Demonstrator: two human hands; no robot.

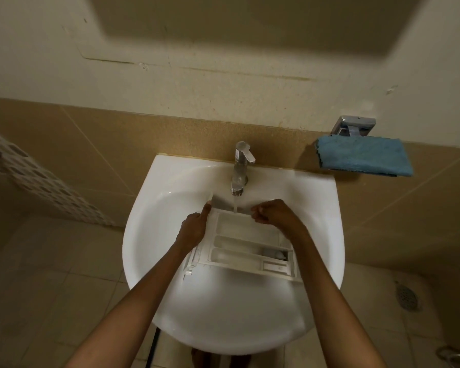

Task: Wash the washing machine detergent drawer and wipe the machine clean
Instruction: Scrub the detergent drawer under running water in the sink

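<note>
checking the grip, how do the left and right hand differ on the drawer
The left hand lies along the detergent drawer's left edge, fingers extended; the right hand is curled into a loose fist at its far right corner, nearer the water stream. Both touch the drawer over the sink.

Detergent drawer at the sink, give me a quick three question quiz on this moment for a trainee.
1. True or false: water is running from the tap onto the detergent drawer.
2. Which hand grips the drawer's left edge: A) left hand B) right hand C) neither?
3. Fill in: the blue cloth lies on a ___ to the right of the sink.

Key
1. True: a stream falls from the spout onto the drawer's far end.
2. A: the left hand holds that edge; the right hand is closed at the far right corner.
3. Wall shelf, above and apart from the basin.
</note>
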